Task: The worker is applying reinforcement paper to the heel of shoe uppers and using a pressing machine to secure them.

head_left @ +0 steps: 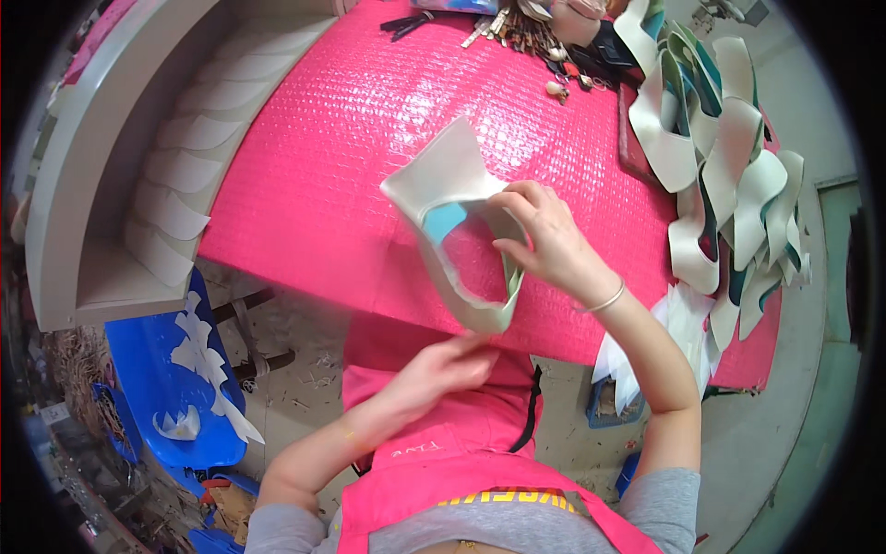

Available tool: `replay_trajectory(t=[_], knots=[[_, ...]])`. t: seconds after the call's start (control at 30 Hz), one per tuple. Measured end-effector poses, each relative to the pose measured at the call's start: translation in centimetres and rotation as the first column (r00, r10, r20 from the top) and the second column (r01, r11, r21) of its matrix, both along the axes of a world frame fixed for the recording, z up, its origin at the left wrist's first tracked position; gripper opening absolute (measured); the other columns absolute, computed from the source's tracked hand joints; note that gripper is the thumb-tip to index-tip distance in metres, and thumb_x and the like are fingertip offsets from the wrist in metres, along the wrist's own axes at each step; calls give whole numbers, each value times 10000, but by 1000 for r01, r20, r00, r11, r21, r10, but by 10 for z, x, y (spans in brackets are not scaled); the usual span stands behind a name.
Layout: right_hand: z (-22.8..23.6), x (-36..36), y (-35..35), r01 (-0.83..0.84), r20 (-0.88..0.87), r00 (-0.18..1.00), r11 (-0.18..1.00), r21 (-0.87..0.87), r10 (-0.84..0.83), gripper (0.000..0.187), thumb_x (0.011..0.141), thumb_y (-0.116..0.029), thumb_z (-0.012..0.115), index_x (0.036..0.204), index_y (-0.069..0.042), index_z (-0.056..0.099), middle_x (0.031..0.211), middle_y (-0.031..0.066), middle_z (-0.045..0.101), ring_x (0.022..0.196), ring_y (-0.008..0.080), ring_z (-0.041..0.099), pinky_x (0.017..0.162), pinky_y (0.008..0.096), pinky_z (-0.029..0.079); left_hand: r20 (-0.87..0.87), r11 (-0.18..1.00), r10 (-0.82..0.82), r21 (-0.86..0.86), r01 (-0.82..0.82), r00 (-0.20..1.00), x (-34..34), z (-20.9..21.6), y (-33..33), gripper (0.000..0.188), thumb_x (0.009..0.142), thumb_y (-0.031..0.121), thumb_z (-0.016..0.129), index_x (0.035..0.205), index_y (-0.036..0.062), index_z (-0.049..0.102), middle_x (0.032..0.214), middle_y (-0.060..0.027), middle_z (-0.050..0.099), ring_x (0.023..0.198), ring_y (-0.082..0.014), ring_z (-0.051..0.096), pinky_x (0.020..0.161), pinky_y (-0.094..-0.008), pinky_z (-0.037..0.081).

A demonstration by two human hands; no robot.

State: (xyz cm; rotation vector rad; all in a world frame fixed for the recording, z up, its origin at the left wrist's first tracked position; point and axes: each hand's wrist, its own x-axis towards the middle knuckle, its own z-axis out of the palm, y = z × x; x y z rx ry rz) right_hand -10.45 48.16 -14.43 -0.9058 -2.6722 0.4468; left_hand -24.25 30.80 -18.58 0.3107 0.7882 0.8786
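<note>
A pale cream-white shoe upper (443, 268), curved into a loop with light blue and green lining showing inside, is held over the near part of the pink table. My right hand (549, 231) pinches its right edge, thumb inside the opening and fingers outside. Just below the upper's lower end is my left hand (457, 365), in front of the pink apron. Its fingers are curled together and slightly blurred; whatever they hold, if anything, is hidden. Whether they touch the upper I cannot tell.
Many similar uppers (729, 185) pile along the pink table's (314, 185) right side. White pieces line a grey trough (69, 194) at left. Small tools (526, 32) lie at the back. A blue stool (180, 406) carries white scraps; a blue bin (614, 406) stands below right.
</note>
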Motion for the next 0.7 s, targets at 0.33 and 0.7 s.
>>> replay_trajectory(t=[0.33,0.7], knots=[[-14,-55,-6,-297,197,952,857,422,233,112,635,-100,573,732,-68,526,722,46,509,754,192,514,681,295,427,-892,868,432,372,328,-131,-101,33,150,287,726,271,617,843,9,621,842,-172,599,802,-308,574,691,-387,436],[-8,0,6,-185,-383,872,930,318,304,160,620,-7,549,777,-38,558,641,64,472,573,225,503,487,298,423,-917,888,328,382,255,228,-102,35,173,264,757,219,604,681,-32,572,607,-150,566,607,-195,580,530,-340,413]])
